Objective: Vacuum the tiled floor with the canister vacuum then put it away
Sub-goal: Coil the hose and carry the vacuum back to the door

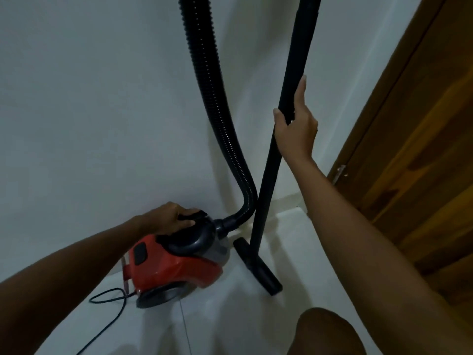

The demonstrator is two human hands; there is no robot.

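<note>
Vacuum: red canister with a dark grey top, sitting on the pale tiled floor close against the white wall.
Handle: black loop on top of the canister, at the end nearest the wall.
Left hand: on the handle, fingers curled over and clamped around it.
Hose: black ribbed tube, joined to the front of the canister, bending upward and rising along the wall out of the top of the view.
Wand: black rigid tube standing almost upright, just to the right of the hose, leaning slightly.
Right hand: wrapped around the wand at mid-height, thumb on the left side, fingers closed on the tube from the right.
Floor head: black nozzle at the bottom of the wand, flat on the tiles just beside the canister.
Cord: thin black cable looping on the floor from the canister's rear end.
Door: brown wood, along the right edge.
Knee: bare, at the bottom of the view.
</note>
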